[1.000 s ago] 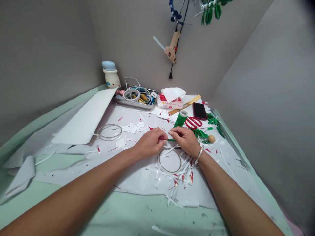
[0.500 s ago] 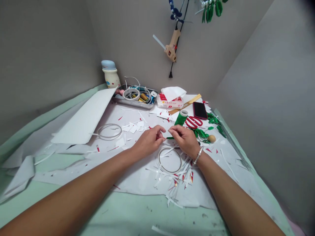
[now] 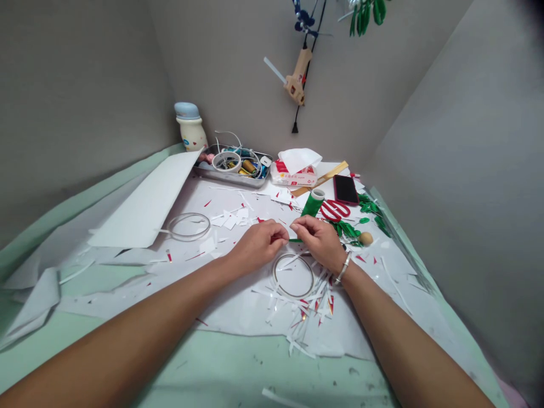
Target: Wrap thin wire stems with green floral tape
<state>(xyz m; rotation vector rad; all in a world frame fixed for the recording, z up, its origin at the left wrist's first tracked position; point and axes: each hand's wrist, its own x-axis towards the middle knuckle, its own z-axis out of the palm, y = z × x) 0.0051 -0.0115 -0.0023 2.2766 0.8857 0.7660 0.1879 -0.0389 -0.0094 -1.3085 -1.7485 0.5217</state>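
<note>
On our far left, a white sheet (image 3: pixel 144 204) is lying slanted on the table (image 3: pixel 204 368), with a wire coil (image 3: pixel 170 226) resting just beside it. Farther right, our left hand (image 3: pixel 261 241) is making a narrow pinch; what its fingertips are gripping, we cannot tell. A thin green strip (image 3: pixel 295 241) is spanning the small gap to our right hand (image 3: pixel 317 238), whose fingers are closing on it. Below that gap, a pale ring (image 3: pixel 274 276) is lying among paper scraps (image 3: pixel 314 306). Behind our right hand, a green spool (image 3: pixel 313 205) is standing near red scissors (image 3: pixel 334 211); farther right, a wooden ball (image 3: pixel 365 238) is resting beside green leaves (image 3: pixel 346 229).
</note>
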